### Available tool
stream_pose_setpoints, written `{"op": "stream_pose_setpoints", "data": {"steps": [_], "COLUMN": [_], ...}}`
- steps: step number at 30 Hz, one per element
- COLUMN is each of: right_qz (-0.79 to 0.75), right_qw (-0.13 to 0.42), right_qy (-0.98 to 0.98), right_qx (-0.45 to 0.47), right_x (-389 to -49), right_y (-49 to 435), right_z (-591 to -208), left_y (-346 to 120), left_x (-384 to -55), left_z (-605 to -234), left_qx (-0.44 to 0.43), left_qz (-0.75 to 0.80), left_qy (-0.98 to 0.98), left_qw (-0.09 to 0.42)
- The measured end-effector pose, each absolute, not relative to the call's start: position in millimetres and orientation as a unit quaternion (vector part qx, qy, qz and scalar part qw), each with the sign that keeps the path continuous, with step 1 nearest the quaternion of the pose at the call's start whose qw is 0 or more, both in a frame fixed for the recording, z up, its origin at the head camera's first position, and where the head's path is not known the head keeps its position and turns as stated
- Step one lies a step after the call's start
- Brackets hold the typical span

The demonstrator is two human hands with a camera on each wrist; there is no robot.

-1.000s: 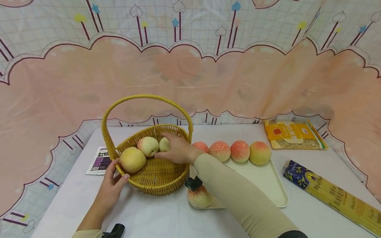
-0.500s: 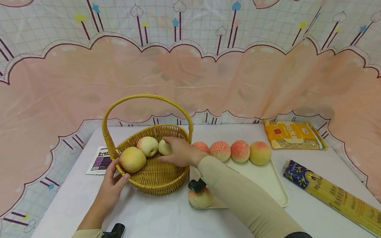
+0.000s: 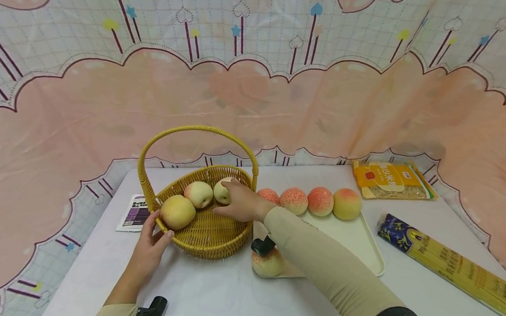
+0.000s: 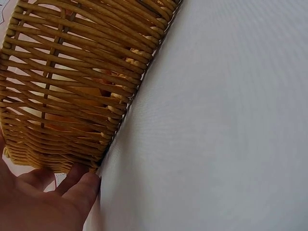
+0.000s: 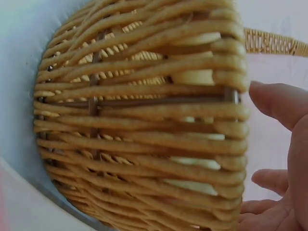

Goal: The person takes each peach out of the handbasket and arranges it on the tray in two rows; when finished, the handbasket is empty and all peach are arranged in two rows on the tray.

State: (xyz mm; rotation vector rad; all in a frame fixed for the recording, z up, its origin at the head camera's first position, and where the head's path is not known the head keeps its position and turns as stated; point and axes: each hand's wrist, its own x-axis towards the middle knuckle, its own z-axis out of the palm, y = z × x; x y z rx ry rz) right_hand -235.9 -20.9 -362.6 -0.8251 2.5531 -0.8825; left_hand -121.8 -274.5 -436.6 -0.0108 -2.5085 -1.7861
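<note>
A yellow wicker basket with a tall arched handle stands on the table. Inside are a yellow peach at the left, a pale peach beside it and another pale peach toward the right. My left hand grips the basket's left rim; in the left wrist view its fingertips meet the wicker low down. Over the right rim reaches my right hand, fingers touching the top of the rightmost peach, thumb apart from it. The right wrist view shows thumb and fingers spread beyond the rim.
Right of the basket lies a cream tray with several peaches along its back and one peach at its front left corner. Farther right are an orange food packet and a long noodle packet. A purple-and-white packet lies behind the left hand.
My right hand has drawn back slightly to the right, and more of the rightmost peach shows. The left hand keeps its hold on the rim.
</note>
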Motion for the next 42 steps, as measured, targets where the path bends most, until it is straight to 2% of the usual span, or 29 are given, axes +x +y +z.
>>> {"op": "stream_pose_setpoints", "data": {"steps": [21,28,38,42], "right_qz": [-0.255,-0.241,-0.194,-0.200], "right_qw": [0.138,0.139,0.105,0.111], "right_qy": [0.916,0.913,0.916,0.913], "right_qx": [-0.276,-0.298,-0.334,-0.337], "right_x": [-233.9,-234.7,-237.1,-237.0], "right_y": [-25.5,-25.3,-29.3,-28.5], "right_z": [-366.0,-363.0,-368.6,-367.6], "left_y": [-272.6,-273.5,-273.4,-274.4], "left_x": [-123.1,-123.1,-122.6,-122.3], "left_z": [-437.1,-437.5,-437.1,-437.7], "left_qx": [-0.011,-0.011,-0.014,-0.013], "left_qz": [-0.577,-0.581,-0.577,-0.579], "left_qy": [-0.816,-0.813,-0.815,-0.815], "left_qw": [0.036,0.036,0.040,0.038]}}
